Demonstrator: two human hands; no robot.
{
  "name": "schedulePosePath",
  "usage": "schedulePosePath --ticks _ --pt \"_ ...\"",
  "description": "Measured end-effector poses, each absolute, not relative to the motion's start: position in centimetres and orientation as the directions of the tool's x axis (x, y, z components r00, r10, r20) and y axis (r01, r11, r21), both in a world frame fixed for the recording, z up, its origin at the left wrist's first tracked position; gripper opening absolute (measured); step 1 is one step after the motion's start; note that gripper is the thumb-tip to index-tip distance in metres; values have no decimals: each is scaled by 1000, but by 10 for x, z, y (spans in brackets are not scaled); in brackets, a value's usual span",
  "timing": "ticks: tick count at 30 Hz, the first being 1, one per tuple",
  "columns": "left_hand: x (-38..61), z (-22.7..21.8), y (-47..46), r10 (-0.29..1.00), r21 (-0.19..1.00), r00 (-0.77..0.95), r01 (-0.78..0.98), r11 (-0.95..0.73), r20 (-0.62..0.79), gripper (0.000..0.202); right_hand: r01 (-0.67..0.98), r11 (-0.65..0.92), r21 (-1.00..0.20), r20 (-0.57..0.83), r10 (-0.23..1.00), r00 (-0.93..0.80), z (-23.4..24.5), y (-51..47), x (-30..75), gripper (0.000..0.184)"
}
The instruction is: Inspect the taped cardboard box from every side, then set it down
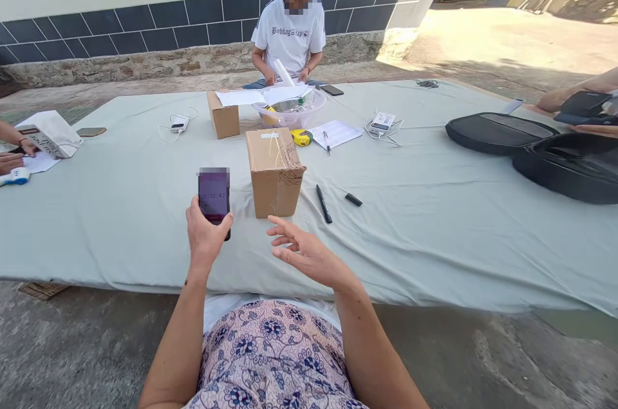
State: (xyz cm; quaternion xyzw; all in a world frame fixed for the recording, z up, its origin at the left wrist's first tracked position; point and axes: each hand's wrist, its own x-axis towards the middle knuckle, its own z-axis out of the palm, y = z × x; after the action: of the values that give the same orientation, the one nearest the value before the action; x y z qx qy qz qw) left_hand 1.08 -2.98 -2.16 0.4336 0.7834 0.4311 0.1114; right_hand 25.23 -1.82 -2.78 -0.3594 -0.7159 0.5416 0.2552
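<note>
Patterned garment (273, 357) up front, the person's L hand (205, 236) grips the phone (214, 195) over the cloth (120, 216), R hand (309, 254) empty w/ fingers loosely extended nr the box (275, 174); phone could slip b/c it's held low, one-handed.

Pale pink garment (277, 361) with dark blue flowers and curling vines, white fabric (211, 311) along its far edge.

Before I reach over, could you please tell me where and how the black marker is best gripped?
I'd pinch the black marker mid-barrel from above, bringing the right hand in from the near side. It is slim, lies flat and points mostly away, with free space on both sides; its cap lies apart, so the ends are best avoided.
</note>
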Motion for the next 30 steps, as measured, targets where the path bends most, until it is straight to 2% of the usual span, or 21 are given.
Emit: schedulePosePath --ticks 3,5,7,15,19,22,24,27,30 --pt "-19 -36 -22 727 627 -679 611 483 102 88 305 153 -940 -33 849 -528 -34 -9 261 57" --pt "-32 -46 -20 707 511 -699 650 562 111 86 320 141 -937 -36 871 -490 -38 -5 264 55" --pt "-40 -55 -19 699 459 -706 661 594 112 84 317 128 -940 -40 880 -473 -40 -2 266 55" --pt "-46 -63 -18 707 400 -701 676 619 91 69 337 104 -936 -73 878 -473 -44 -2 269 56" --pt "-46 -56 -20 719 400 -685 696 597 118 75 376 89 -923 -99 886 -453 -46 1 270 56" --pt "-38 -45 -20 749 479 -635 725 495 187 80 417 63 -907 -115 915 -388 -48 5 269 57" --pt "-27 -37 -19 795 611 -570 711 349 209 80 441 45 -896 -106 944 -312 -51 8 267 59" --pt "-1 -25 -14 883 821 -431 561 101 186 88 457 17 -890 -69 983 -171 -59 16 260 66" --pt "28 -14 -5 929 885 -295 462 -65 222 101 490 12 -872 -18 998 -56 -70 26 252 70"
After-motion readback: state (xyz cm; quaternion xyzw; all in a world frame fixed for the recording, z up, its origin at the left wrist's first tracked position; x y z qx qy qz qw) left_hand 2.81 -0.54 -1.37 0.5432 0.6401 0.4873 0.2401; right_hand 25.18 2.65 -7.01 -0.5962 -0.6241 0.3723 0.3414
